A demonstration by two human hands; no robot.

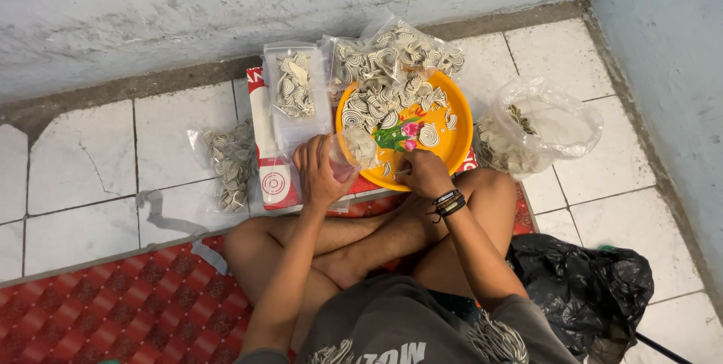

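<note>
I sit cross-legged on the floor. My left hand grips a small clear plastic bag partly filled with striped spiral snacks, held open at the near edge of an orange plate. My right hand, with dark bracelets on the wrist, rests at the plate's near rim with fingers curled, seemingly pinching a small piece; what it holds is hidden. A heap of spiral snacks covers the plate's far half.
A filled snack bag lies on a red-and-white sheet, another on the tiles to the left, several behind the plate. A large clear bag sits right, a black plastic bag by my right knee. A red patterned mat lies beneath me.
</note>
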